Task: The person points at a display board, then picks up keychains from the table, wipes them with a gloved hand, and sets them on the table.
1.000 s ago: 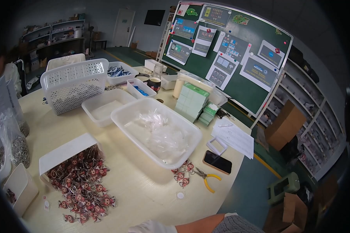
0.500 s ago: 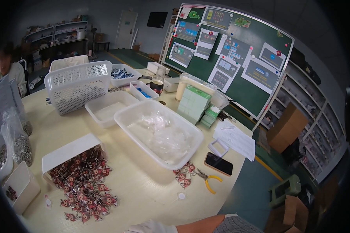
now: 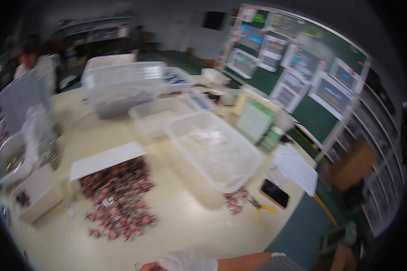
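At the lower edge, my right hand (image 3: pixel 185 261) wears a white covering like a fingerless glove, and bare fingertips stick out of it. Those fingers are closed on a small reddish keychain (image 3: pixel 160 267); a bit of its metal ring peeks out beside them, and most of it is cut off by the picture edge. My left hand is out of sight. Ahead and to the left, a pile of red figure keychains (image 3: pixel 122 205) spills from a tipped white box (image 3: pixel 105 161). A smaller group of keychains (image 3: pixel 234 203) lies by yellow-handled pliers (image 3: pixel 262 207). Motion blurs the view.
A white tub (image 3: pixel 215 187) of clear plastic bags stands mid-table, with another shallow tub (image 3: pixel 144 124) and a perforated basket (image 3: pixel 122 86) behind. A phone (image 3: pixel 275 193) and papers (image 3: pixel 298 169) lie right. A bag of metal rings (image 3: pixel 45 149) and a small box (image 3: pixel 43 192) sit left.
The view has swung left, so the table's contents appear shifted rightward. My right hand has come further into view, its fingertips and the keychain now showing at the lower edge.
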The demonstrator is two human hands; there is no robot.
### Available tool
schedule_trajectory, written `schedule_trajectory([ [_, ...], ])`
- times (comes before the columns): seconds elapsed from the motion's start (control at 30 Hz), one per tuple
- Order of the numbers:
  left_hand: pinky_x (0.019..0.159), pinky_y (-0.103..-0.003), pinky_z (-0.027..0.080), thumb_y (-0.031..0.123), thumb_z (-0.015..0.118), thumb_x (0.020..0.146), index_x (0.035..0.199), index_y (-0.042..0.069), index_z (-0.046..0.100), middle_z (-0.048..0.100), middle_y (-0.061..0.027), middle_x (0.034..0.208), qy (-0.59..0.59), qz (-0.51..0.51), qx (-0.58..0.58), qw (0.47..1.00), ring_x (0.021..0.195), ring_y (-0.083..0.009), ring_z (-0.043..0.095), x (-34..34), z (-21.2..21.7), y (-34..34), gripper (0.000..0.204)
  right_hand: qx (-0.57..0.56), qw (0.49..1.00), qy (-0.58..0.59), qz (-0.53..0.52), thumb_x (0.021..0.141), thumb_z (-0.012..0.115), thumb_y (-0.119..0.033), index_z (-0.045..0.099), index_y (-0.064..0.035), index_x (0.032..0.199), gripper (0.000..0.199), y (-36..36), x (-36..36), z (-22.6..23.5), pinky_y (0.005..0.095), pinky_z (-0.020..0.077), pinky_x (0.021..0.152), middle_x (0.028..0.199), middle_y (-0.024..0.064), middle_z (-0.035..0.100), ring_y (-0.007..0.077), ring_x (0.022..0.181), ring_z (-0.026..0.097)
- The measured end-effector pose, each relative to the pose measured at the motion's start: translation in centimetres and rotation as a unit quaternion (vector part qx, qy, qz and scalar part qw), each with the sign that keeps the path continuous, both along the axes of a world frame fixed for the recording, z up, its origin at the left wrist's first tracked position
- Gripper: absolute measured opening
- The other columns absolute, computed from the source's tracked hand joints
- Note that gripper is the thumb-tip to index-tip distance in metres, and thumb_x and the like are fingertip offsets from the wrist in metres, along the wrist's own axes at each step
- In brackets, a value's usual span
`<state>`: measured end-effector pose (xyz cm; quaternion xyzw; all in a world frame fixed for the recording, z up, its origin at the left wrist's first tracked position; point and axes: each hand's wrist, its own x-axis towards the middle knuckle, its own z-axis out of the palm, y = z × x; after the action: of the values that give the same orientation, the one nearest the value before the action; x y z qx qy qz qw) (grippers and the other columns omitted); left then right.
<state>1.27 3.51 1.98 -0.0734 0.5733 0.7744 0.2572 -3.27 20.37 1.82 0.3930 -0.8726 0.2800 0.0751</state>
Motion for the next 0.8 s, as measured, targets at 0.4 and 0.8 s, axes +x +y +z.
schedule_trajectory([
  [0.4,0.06,-0.024,0.044,0.018,0.044,0.094,0.12,-0.002,0.045,0.059,-0.0067,0.1,0.035,-0.049,0.092,0.994,0.084,-0.0116,0.061,0.9,-0.3,0.2,0.033,-0.046,0.996,-0.029,0.072,0.07,0.071,-0.013,0.054,-0.0071,0.08,0.021,2.0,-0.2,-0.4,0.03,0.0441,0.046,0.067,0.0062,0.052,0.0208,0.051,0.053],
  [0.8,0.076,-0.024,0.046,0.021,0.041,0.096,0.118,-0.003,0.047,0.061,-0.0089,0.096,0.105,-0.09,0.092,0.986,0.08,-0.0131,0.061,-1.9,-1.3,-1.2,0.034,-0.075,0.997,0.008,-0.02,0.074,0.065,-0.015,0.06,-0.0099,0.089,0.017,0.8,-1.6,-0.4,0.0313,0.0434,0.049,0.073,0.0047,0.055,0.0215,0.058,0.055],
])
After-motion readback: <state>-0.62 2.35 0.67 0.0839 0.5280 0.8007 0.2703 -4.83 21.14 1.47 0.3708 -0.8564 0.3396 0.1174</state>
